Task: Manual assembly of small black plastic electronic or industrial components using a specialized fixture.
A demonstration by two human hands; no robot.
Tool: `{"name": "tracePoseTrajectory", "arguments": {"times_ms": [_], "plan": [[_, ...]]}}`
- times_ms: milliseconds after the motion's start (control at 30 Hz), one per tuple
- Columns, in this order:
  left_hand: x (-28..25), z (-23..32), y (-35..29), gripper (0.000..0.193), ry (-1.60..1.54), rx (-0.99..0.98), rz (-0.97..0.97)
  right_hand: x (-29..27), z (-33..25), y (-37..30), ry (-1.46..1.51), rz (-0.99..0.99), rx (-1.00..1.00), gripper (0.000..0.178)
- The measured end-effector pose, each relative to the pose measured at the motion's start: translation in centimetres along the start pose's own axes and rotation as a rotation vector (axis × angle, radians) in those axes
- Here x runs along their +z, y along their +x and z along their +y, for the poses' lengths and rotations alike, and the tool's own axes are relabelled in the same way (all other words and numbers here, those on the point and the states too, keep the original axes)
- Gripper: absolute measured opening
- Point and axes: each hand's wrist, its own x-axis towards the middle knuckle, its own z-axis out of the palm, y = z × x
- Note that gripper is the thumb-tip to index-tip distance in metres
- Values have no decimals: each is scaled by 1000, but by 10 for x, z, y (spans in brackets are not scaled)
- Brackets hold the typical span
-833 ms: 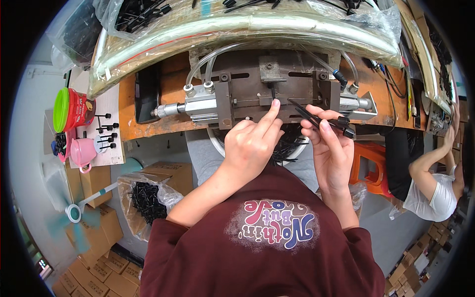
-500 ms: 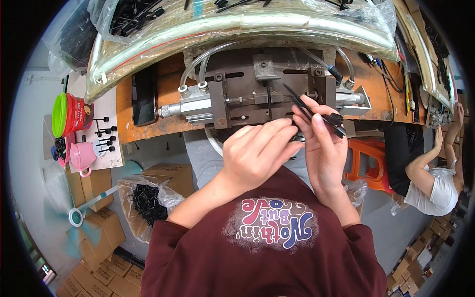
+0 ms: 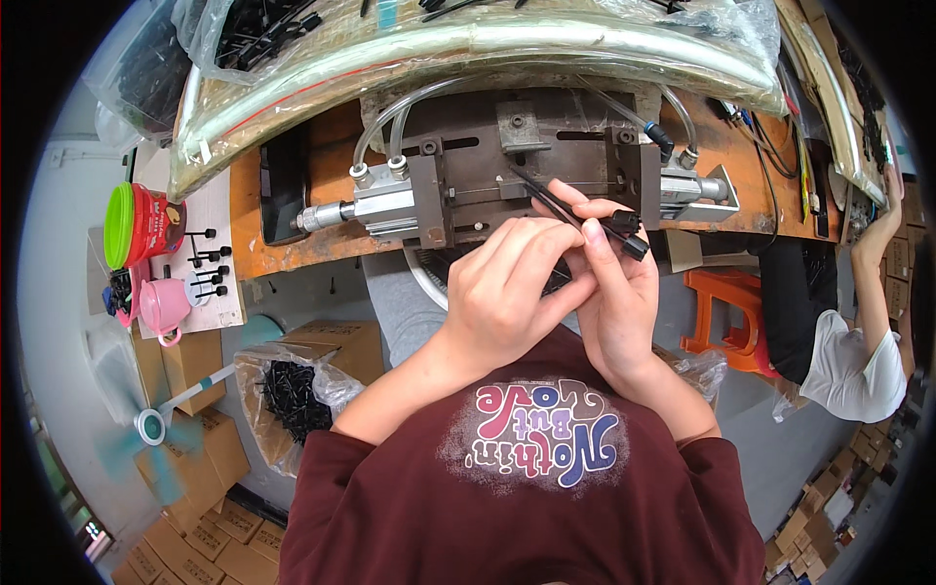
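Beside the bench (image 3: 249, 244) I see one tub (image 3: 162, 226), one cup (image 3: 163, 305), one bag (image 3: 337, 386) of black parts (image 3: 295, 402); right hand (image 3: 621, 307) grasps at least two rods (image 3: 558, 206); left hand (image 3: 495, 295), grip I can't tell.

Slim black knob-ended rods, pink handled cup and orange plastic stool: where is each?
Slim black knob-ended rods (image 3: 548, 199): head view, on one shaft.
Pink handled cup (image 3: 163, 304): head view, on its body.
Orange plastic stool (image 3: 749, 307): head view, on its frame.

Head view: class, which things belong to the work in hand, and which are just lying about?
Work in hand, apparently:
- black rods, in the right hand; left hand close by
- metal fixture ahead

Seemingly just about:
- pink cup
- red tub
- orange stool
- teal fan
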Motion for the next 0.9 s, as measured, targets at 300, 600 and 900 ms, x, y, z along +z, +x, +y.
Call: {"name": "tracePoseTrajectory", "arguments": {"times_ms": [300,600,900], "plan": [[-10,0,-6,40,-77,78,-33,2,-1,2,24,-12,-49,17],[-9,-4,-12,36,-93,-35,-23,-4,5,-1,-107,-98,-137,19],[-17,-12,-20,32,141,-58,-139,-29,-12,7,-369,63,-462,19]]}}
